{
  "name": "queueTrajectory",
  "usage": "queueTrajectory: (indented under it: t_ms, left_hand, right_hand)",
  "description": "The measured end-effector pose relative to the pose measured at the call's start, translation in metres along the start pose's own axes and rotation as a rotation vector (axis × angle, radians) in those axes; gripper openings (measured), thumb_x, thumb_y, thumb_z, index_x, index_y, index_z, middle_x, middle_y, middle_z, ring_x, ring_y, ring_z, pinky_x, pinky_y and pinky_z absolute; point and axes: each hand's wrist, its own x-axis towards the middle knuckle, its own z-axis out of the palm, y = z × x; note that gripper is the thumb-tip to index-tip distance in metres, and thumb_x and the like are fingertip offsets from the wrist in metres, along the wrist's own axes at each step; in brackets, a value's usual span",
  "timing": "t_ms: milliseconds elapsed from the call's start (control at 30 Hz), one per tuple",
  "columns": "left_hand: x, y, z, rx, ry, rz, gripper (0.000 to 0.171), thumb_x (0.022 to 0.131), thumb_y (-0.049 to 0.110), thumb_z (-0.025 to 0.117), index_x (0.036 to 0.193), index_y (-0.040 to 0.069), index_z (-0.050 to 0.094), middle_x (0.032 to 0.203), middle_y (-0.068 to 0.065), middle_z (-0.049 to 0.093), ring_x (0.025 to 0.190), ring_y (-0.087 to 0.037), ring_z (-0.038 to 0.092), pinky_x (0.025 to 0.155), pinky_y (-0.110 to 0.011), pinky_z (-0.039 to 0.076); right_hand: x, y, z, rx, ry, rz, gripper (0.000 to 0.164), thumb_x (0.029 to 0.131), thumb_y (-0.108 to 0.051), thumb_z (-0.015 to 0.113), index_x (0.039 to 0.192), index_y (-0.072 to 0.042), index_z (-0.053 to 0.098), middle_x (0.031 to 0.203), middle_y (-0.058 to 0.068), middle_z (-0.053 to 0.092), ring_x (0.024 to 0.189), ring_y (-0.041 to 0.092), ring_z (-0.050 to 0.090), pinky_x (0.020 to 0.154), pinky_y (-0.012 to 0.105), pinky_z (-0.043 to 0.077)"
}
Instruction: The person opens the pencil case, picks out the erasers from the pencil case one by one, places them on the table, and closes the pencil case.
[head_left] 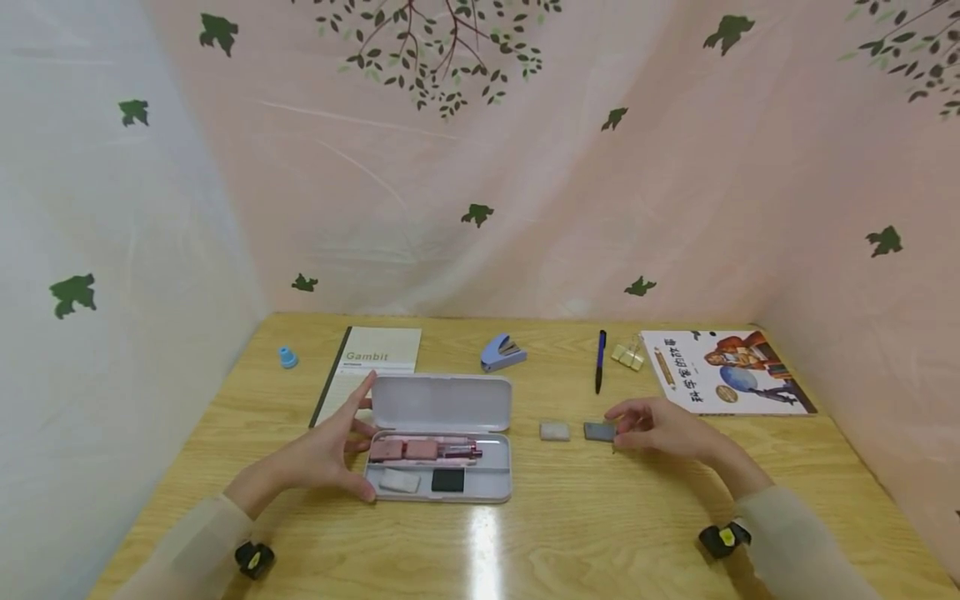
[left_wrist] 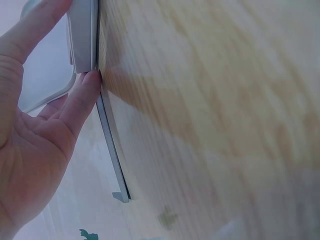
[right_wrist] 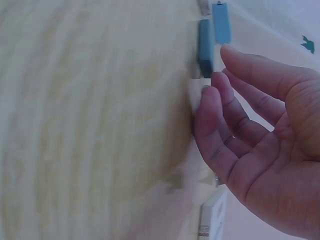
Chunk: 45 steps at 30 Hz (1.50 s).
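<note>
An open white pencil case (head_left: pixel 498 487) lies on the table with its lid raised. Inside are pink pens, pink erasers (head_left: pixel 422 450), a white eraser (head_left: pixel 399 480) and a black eraser (head_left: pixel 447 480). My left hand (head_left: pixel 330 458) holds the case's left end, thumb at the front corner and fingers along the lid and hinge side. My right hand (head_left: pixel 660 429) is at the right end of a grey-blue eraser (head_left: pixel 598 432). In the right wrist view its thumb and fingers stand apart, close to that eraser (right_wrist: pixel 205 48). A whitish eraser (head_left: pixel 555 432) lies left of it.
Behind the case are a notebook (head_left: pixel 386 343) and a blue stapler (head_left: pixel 502 354). A small blue object (head_left: pixel 287 357) is at the far left. Toward the right lie a pen (head_left: pixel 601 361), yellowish binder clips (head_left: pixel 628 357) and a picture book (head_left: pixel 727 372). Cloth walls enclose the table.
</note>
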Motion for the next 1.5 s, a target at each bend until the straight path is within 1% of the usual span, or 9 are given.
queueTrajectory:
  t_ms: [167, 400, 667, 867, 1100, 1200, 1367, 1433, 1500]
  left_hand:
    - [0.0, 0.0, 0.002, 0.005, -0.009, 0.002, 0.148, 0.066, 0.03, 0.098, 0.158, 0.042, -0.018, 0.156, -0.019, 0.022, 0.123, -0.03, 0.054, 0.104, -0.038, 0.051]
    - [0.0, 0.002, 0.001, 0.016, 0.005, -0.008, 0.149, 0.065, 0.031, 0.098, 0.158, 0.043, -0.018, 0.156, -0.019, 0.022, 0.123, -0.03, 0.054, 0.104, -0.038, 0.051]
    - [0.002, -0.001, 0.0, 0.012, 0.002, 0.006, 0.149, 0.065, 0.031, 0.098, 0.158, 0.042, -0.018, 0.156, -0.019, 0.023, 0.124, -0.031, 0.054, 0.103, -0.037, 0.051]
    - [0.003, -0.002, 0.001, 0.021, 0.004, 0.028, 0.149, 0.066, 0.03, 0.097, 0.159, 0.038, -0.019, 0.155, -0.023, 0.024, 0.122, -0.034, 0.055, 0.101, -0.038, 0.053]
    - [0.0, 0.0, -0.001, 0.021, 0.006, 0.011, 0.149, 0.065, 0.031, 0.098, 0.158, 0.041, -0.019, 0.156, -0.021, 0.023, 0.124, -0.034, 0.054, 0.102, -0.037, 0.052]
    - [0.0, -0.001, -0.001, 0.011, 0.0, 0.013, 0.149, 0.066, 0.03, 0.098, 0.158, 0.042, -0.019, 0.156, -0.021, 0.022, 0.124, -0.033, 0.054, 0.103, -0.037, 0.052]
    - [0.001, -0.001, 0.0, 0.004, -0.005, 0.015, 0.149, 0.066, 0.029, 0.098, 0.158, 0.04, -0.019, 0.155, -0.021, 0.023, 0.124, -0.034, 0.054, 0.102, -0.037, 0.052]
    - [0.001, 0.0, 0.001, 0.007, -0.005, 0.012, 0.149, 0.066, 0.029, 0.097, 0.158, 0.04, -0.019, 0.155, -0.021, 0.023, 0.123, -0.033, 0.055, 0.102, -0.037, 0.052]
    - [0.001, -0.001, 0.001, 0.007, -0.003, 0.009, 0.149, 0.066, 0.029, 0.097, 0.159, 0.04, -0.019, 0.155, -0.022, 0.024, 0.123, -0.033, 0.055, 0.102, -0.037, 0.052]
  right_hand:
    - [-0.006, -0.012, 0.001, 0.003, -0.014, -0.036, 0.042, 0.096, -0.015, 0.072, 0.133, 0.003, 0.061, 0.107, 0.014, 0.066, 0.084, 0.022, 0.064, 0.068, 0.027, 0.058]
    - [-0.005, -0.051, 0.017, 0.148, -0.042, -0.111, 0.049, 0.097, -0.013, 0.07, 0.139, 0.007, 0.054, 0.125, 0.029, 0.062, 0.097, 0.043, 0.069, 0.075, 0.044, 0.064]
    - [0.011, -0.092, 0.045, 0.156, -0.054, -0.189, 0.041, 0.097, -0.01, 0.071, 0.135, 0.0, 0.062, 0.128, 0.026, 0.064, 0.096, 0.039, 0.071, 0.074, 0.041, 0.064]
    - [0.03, -0.113, 0.07, 0.083, -0.062, -0.285, 0.037, 0.096, -0.01, 0.071, 0.131, 0.001, 0.065, 0.13, 0.022, 0.064, 0.102, 0.022, 0.07, 0.077, 0.036, 0.063]
    - [0.06, -0.125, 0.101, -0.025, -0.052, -0.351, 0.039, 0.093, -0.013, 0.075, 0.129, -0.001, 0.067, 0.125, 0.015, 0.068, 0.097, 0.014, 0.069, 0.079, 0.029, 0.061]
    - [0.071, -0.131, 0.115, -0.073, -0.055, -0.372, 0.042, 0.092, -0.016, 0.077, 0.13, 0.001, 0.066, 0.127, 0.015, 0.068, 0.097, 0.018, 0.07, 0.079, 0.025, 0.06]
    - [0.088, -0.138, 0.138, -0.15, -0.046, -0.414, 0.049, 0.091, -0.021, 0.08, 0.131, 0.003, 0.065, 0.127, 0.015, 0.068, 0.1, 0.026, 0.071, 0.081, 0.029, 0.061]
    - [0.094, -0.139, 0.146, -0.181, -0.031, -0.416, 0.049, 0.089, -0.022, 0.081, 0.13, 0.001, 0.066, 0.125, 0.012, 0.069, 0.099, 0.022, 0.071, 0.082, 0.029, 0.061]
    - [0.1, -0.141, 0.153, -0.216, -0.012, -0.409, 0.047, 0.088, -0.022, 0.082, 0.128, -0.001, 0.069, 0.12, 0.009, 0.072, 0.095, 0.017, 0.071, 0.08, 0.022, 0.058]
